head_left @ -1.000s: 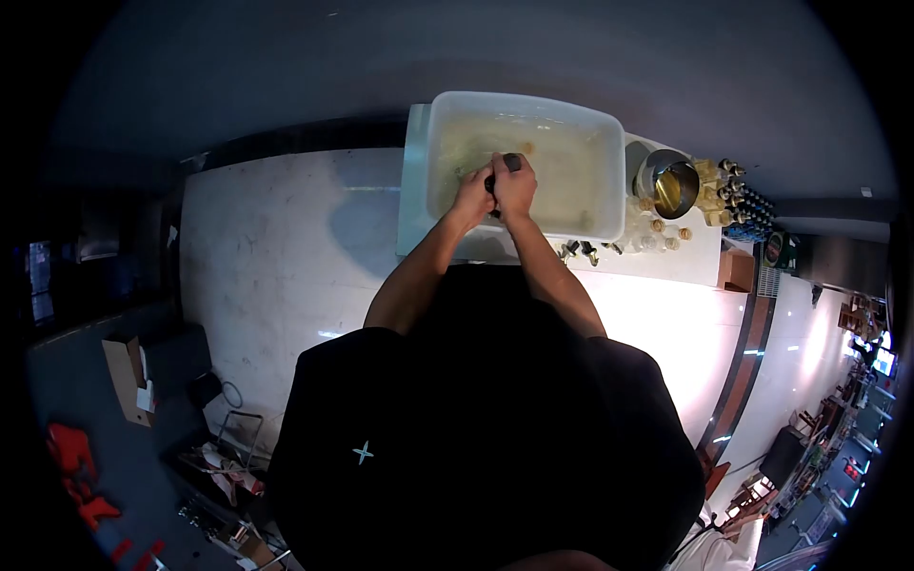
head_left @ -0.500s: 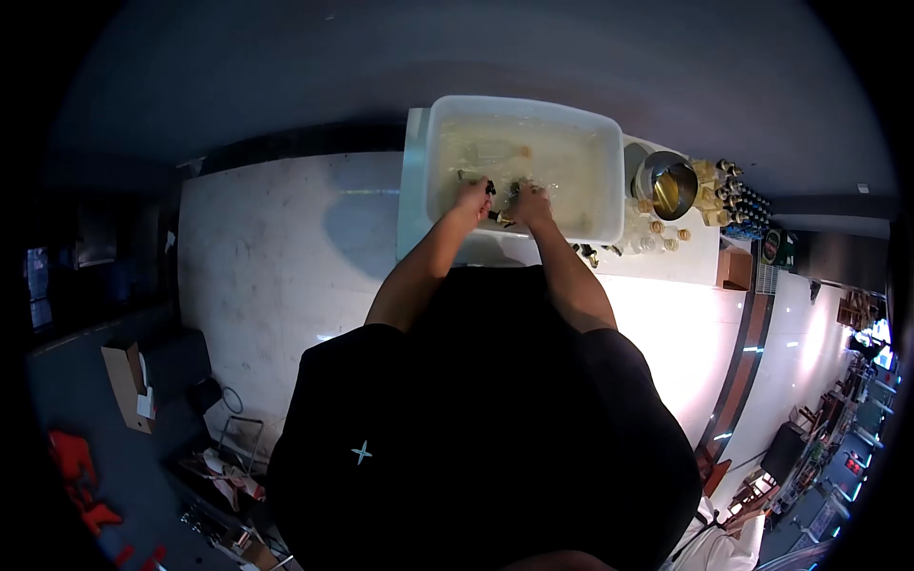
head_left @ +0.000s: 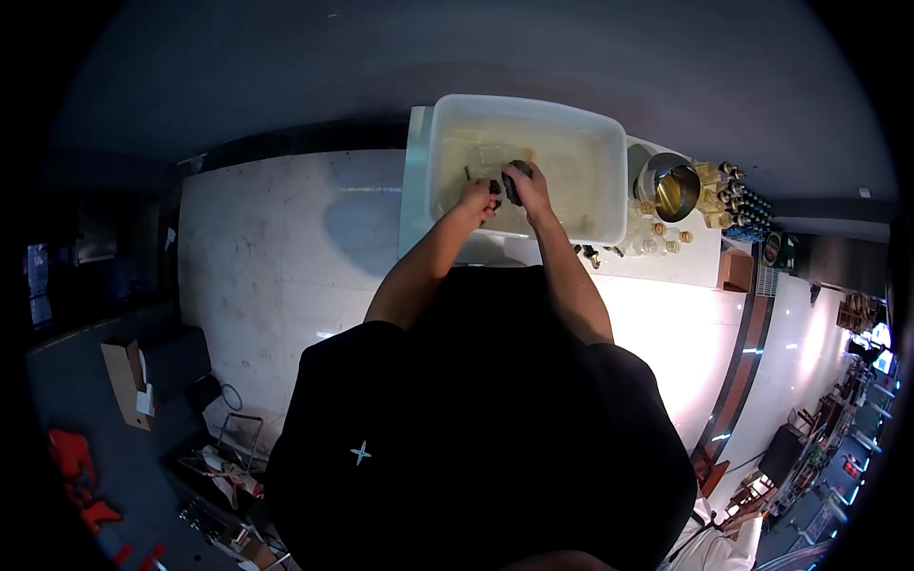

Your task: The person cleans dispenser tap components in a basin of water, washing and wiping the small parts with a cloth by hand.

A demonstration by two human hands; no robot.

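The left hand point(head_left: 479, 197), over the near left part of a wide, translucent white plastic tub point(head_left: 624, 181) of cloudy water, closes its fingers narrowly on a small black fitting point(head_left: 494, 187); its exact form, from where I stand, is too small to tell. The right hand point(head_left: 533, 191), just beside, curls its fingers round a dark grey, rounded pad point(head_left: 515, 181). A clear bottle with an orange-brown top point(head_left: 490, 153) lies in the tub beyond both hands. The tub sits on a pale, flat-topped bench point(head_left: 416, 162); right of it stand a round, shiny metal bowl point(head_left: 657, 161) and clear bottles with tan tops point(head_left: 650, 246). For good handling, a firm pinch, low over the water, would probably suit so small and wet a piece, with the pad brought to it lightly.
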